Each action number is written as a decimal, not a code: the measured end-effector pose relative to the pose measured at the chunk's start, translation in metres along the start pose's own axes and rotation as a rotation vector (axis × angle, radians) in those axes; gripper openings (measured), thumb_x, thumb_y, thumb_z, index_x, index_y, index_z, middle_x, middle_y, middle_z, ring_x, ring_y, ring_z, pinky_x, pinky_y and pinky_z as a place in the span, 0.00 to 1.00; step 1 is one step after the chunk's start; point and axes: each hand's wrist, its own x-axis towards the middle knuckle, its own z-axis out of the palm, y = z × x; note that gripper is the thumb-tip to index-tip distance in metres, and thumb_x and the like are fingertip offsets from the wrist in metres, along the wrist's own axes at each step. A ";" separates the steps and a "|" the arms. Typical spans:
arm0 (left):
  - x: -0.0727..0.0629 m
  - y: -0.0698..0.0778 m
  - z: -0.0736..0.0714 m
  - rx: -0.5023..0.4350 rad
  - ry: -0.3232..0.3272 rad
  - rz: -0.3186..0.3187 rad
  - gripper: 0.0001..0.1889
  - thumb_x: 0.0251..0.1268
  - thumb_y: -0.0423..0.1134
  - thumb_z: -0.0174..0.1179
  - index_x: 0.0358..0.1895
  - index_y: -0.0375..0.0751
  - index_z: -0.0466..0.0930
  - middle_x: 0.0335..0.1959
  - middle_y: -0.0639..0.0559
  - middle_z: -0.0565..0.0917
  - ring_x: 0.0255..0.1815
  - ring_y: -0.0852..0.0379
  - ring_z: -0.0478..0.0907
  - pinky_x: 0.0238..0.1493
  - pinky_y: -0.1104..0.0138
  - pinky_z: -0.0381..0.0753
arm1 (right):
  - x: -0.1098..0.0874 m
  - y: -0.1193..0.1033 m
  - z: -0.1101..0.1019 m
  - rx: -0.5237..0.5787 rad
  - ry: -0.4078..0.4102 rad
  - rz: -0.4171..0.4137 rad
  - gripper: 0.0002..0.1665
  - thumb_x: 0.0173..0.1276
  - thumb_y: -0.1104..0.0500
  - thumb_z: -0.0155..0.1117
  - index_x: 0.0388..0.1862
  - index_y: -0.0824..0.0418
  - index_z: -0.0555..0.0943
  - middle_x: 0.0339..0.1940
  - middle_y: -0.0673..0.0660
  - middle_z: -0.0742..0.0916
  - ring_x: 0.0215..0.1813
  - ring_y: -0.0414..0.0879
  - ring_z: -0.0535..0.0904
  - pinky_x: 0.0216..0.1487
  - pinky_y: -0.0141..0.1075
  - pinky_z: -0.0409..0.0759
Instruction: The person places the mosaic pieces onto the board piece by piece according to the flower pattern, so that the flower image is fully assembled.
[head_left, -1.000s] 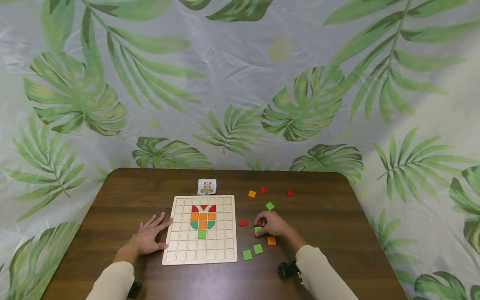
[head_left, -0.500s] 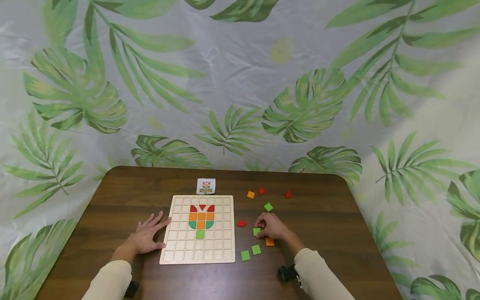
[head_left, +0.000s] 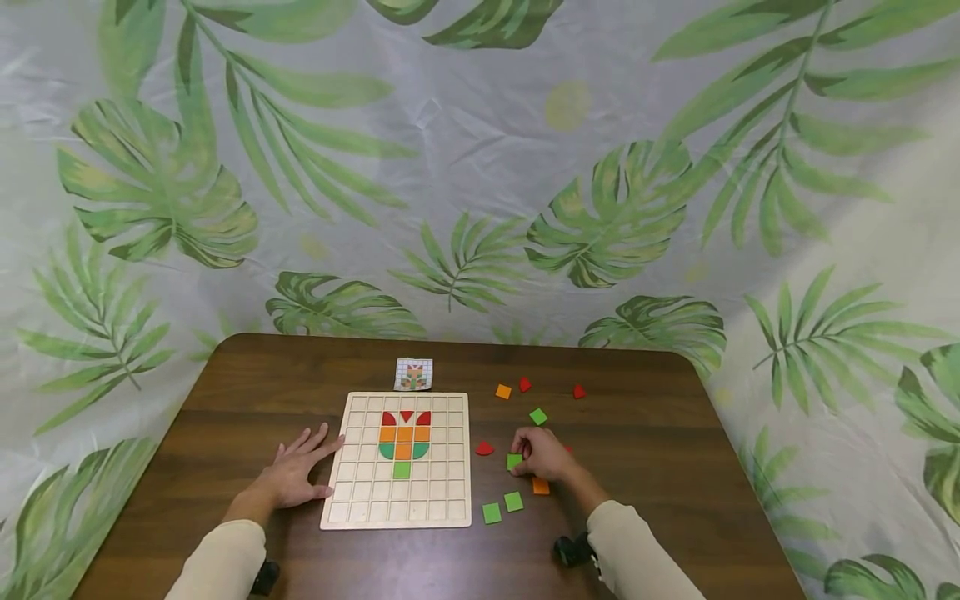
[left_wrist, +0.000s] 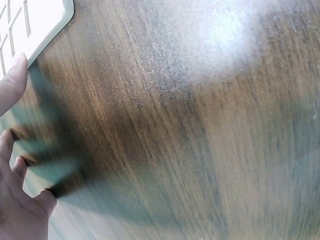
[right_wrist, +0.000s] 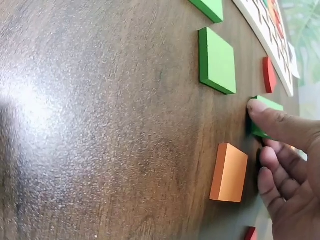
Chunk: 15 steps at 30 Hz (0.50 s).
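Observation:
A pale wooden grid board [head_left: 450, 492] lies on the brown table, bearing a tulip-like pattern of red, orange, teal and green pieces. At its left edge rests my left hand [head_left: 294, 477], fingers spread; in the left wrist view the thumb [left_wrist: 17, 80] meets the board's rim. To the right of the board, my right hand [head_left: 546, 456] pinches a green square tile [head_left: 513, 461] between thumb and fingers. The right wrist view shows the thumb across that tile's near edge, with the other fingers curled behind. An orange square tile [right_wrist: 232, 172] lies just beside this hand.
Two green tiles [head_left: 491, 513] lie nearer me, and another green tile [head_left: 538, 416] lies beyond the right hand. Red pieces [head_left: 484, 448] and an orange tile [head_left: 503, 392] are scattered around. A small printed pattern card [head_left: 414, 375] sits behind the board. A leaf-print cloth [head_left: 480, 167] hangs behind the table.
Both hands stay almost in place, and the head view shifts slightly. A bit of a red piece now shows beside my right wrist.

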 end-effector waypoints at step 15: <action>0.000 0.000 0.002 0.013 0.005 0.004 0.45 0.49 0.53 0.70 0.71 0.43 0.63 0.74 0.32 0.55 0.72 0.26 0.48 0.61 0.27 0.45 | 0.014 -0.013 0.000 0.064 -0.053 -0.033 0.08 0.54 0.68 0.73 0.30 0.62 0.82 0.25 0.48 0.80 0.28 0.39 0.73 0.32 0.30 0.75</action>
